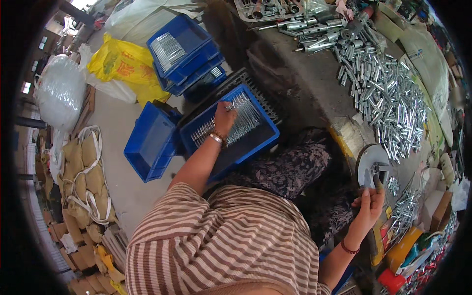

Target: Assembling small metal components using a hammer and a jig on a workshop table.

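My left hand (225, 119) is closed among thin silver metal rods (247, 118) in a blue plastic crate (272, 136). The rods stand in close rows, and my fingers hide what they grip. On the right, my right hand (369, 204) is raised with its fingers bent together at the near edge of a round grey disc (368, 160). A metal fixture (381, 169) sits on that disc, close to my fingertips. Whatever is between those fingers is too small to make out.
An empty-looking blue bin (153, 140) lies left of the crate, with stacked blue bins (199, 49) behind. A large heap of silver metal tubes (388, 98) covers the right bench. A yellow bag (123, 64) and tan sacks (86, 167) stand on the left.
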The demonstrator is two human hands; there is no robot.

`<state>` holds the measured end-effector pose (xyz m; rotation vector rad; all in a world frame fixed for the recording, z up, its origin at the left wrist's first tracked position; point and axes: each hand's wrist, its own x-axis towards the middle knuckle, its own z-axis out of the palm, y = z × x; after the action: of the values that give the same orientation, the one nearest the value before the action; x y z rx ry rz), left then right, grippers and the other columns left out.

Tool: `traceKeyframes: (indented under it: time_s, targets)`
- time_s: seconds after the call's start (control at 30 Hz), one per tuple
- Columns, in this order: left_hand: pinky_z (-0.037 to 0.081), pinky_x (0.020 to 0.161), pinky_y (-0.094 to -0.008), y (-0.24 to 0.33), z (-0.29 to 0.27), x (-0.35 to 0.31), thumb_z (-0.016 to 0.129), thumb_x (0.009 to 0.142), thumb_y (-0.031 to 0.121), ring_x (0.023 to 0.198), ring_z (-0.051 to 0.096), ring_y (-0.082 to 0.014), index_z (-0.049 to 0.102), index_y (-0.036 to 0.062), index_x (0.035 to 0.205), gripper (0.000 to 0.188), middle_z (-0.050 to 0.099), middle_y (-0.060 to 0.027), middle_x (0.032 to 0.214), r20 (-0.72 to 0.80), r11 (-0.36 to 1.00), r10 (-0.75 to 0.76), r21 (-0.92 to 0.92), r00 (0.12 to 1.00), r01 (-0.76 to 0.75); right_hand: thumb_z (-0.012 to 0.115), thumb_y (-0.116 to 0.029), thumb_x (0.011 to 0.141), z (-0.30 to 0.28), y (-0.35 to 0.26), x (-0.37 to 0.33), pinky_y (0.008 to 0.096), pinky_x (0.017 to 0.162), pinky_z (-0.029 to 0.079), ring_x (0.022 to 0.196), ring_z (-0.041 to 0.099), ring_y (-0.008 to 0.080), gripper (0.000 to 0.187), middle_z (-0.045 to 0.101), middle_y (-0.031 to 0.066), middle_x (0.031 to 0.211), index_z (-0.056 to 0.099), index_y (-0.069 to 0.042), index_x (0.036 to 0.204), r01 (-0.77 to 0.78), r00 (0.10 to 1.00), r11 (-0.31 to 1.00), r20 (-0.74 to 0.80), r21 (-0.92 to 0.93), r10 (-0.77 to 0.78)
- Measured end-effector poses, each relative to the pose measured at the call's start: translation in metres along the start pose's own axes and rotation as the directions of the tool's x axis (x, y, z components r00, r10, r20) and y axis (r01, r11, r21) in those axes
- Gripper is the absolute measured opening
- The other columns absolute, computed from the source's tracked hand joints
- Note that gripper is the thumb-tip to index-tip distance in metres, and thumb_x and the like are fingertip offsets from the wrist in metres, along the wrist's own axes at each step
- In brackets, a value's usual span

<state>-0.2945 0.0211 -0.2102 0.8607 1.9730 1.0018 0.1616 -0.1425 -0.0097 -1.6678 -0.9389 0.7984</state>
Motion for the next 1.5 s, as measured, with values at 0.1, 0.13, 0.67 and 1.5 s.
traceKeyframes:
  time_s: [0.1, 0.13, 0.67, 1.5]
  targets:
    - [0.052, 0.067, -0.0395, -0.024, 0.001, 0.026, 0.076, 0.089, 0.010, 0.075, 0.069, -0.0236, 0.055, 0.0042, 0.123, 0.040, 0.071, -0.0131, 0.084, -0.049, 0.994, 0.086, 0.074, 0.995, -0.082, 0.063, -0.013, 0.103, 0.000, 0.001, 0.001, 0.0203, 0.061, 0.048, 0.071, 0.056, 0.0055, 0.037, 0.063, 0.0008, 0.092, 0.059, -0.005, 0.139, 0.017, 1.000, 1.000, 0.004, 0.016, -0.017]
    - [0.052, 0.067, -0.0395, -0.026, 0.002, 0.031, 0.076, 0.089, 0.010, 0.075, 0.069, -0.0236, 0.055, 0.0042, 0.123, 0.040, 0.071, -0.0131, 0.084, -0.045, 0.994, 0.086, 0.073, 0.995, -0.083, 0.063, -0.012, 0.103, 0.000, 0.001, 0.000, 0.0205, 0.061, 0.048, 0.071, 0.056, 0.0057, 0.037, 0.063, 0.0010, 0.092, 0.059, -0.005, 0.139, 0.004, 1.000, 1.000, 0.001, 0.016, -0.004]
    - [0.052, 0.070, -0.0261, 0.203, 0.076, -0.097, 0.077, 0.094, 0.012, 0.077, 0.064, -0.0076, 0.069, 0.0013, 0.107, 0.018, 0.070, -0.0056, 0.090, 0.094, 0.650, 0.757, -0.202, 0.646, -0.733, 0.064, -0.005, 0.101, 0.003, -0.003, -0.001, 0.0202, 0.064, 0.051, 0.072, 0.060, 0.0049, 0.035, 0.067, 0.0010, 0.094, 0.062, -0.002, 0.135, -0.100, 0.994, 0.978, 0.065, 0.185, 0.089]
    - [0.050, 0.084, -0.0438, 0.279, 0.206, -0.173, 0.078, 0.083, 0.007, 0.096, 0.063, -0.0327, 0.067, 0.0060, 0.104, 0.024, 0.069, -0.0098, 0.102, 0.496, 0.044, 0.867, -0.172, -0.048, -0.984, 0.074, -0.008, 0.090, -0.054, -0.014, -0.018, 0.0362, 0.071, 0.054, 0.080, 0.067, 0.0253, 0.021, 0.069, 0.0126, 0.092, 0.071, -0.003, 0.109, 0.257, 0.913, 0.938, -0.259, -0.234, -0.315]
